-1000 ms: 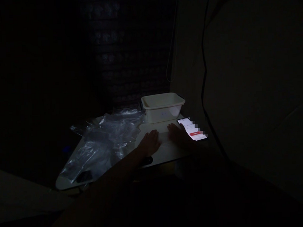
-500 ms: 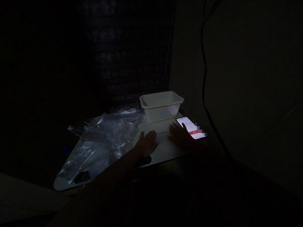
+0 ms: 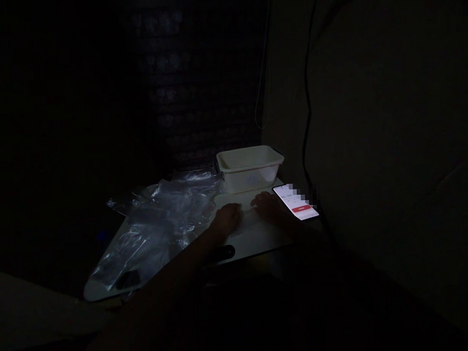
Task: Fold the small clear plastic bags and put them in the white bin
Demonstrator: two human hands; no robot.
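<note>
The scene is very dark. A faint, clear plastic bag (image 3: 250, 219) lies flat on the white tabletop (image 3: 259, 241) between my hands. At its left side, my left hand (image 3: 226, 219) has its fingers bent and closed on the edge. My right hand (image 3: 266, 206) is curled over the far right part of it, close to a lit phone (image 3: 296, 203). Shadow hides the exact fingertip contact of both hands. To the left, a heap of clear plastic bags (image 3: 162, 214) spreads over the tabletop.
Behind my hands stands a white plastic tub (image 3: 249, 177) with dark handles. A dark slot (image 3: 223, 252) shows at the table's front edge, and another dark patch (image 3: 128, 279) under the bags. A black cable (image 3: 306, 122) hangs along the right wall.
Both hands had fingers stretched out flat; now the fingers are bent and drawn in. The right hand has shifted slightly left, off the phone's edge. The view has tilted a little.
</note>
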